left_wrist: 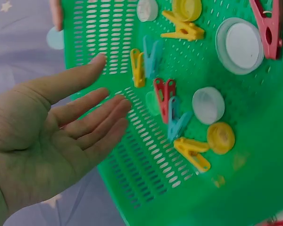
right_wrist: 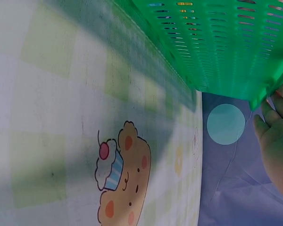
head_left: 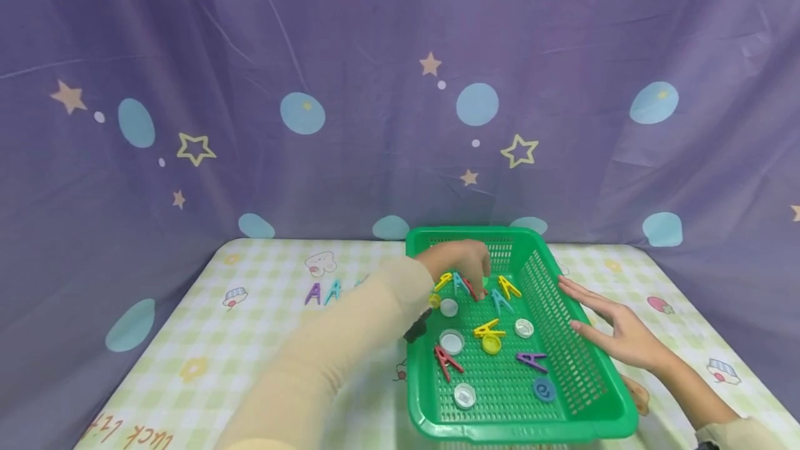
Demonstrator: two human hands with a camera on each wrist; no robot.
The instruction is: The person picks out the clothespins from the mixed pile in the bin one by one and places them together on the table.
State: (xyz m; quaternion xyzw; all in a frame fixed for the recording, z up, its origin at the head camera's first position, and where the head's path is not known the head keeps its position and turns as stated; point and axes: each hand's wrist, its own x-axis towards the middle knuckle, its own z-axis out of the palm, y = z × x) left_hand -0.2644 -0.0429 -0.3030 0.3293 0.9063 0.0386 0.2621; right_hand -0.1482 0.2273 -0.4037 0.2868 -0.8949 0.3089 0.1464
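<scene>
A green basket [head_left: 517, 430] holds several clothespins and round bottle caps. My left hand [head_left: 461, 257] reaches over its left side, near a red clothespin [left_wrist: 164, 101] at the far end. In the left wrist view the fingers are extended, with nothing held. Around that clothespin lie a blue clothespin [left_wrist: 176, 123], a yellow clothespin [left_wrist: 194, 151] and a whitish cap [left_wrist: 208, 105]. My right hand [head_left: 620, 333] touches the right rim with fairly straight fingers. Closer to me lie a purple clothespin [head_left: 531, 360], a red clothespin [head_left: 448, 364], a yellow cap [head_left: 492, 344] and a blue cap [head_left: 544, 389].
Left of the basket, on a checkered tablecloth [head_left: 250, 339], lie a purple clothespin [head_left: 313, 293] and a blue clothespin [head_left: 333, 291]. My left sleeve partly hides another blue piece there. Behind the table hangs a purple curtain [head_left: 375, 172] with stars and blue spots.
</scene>
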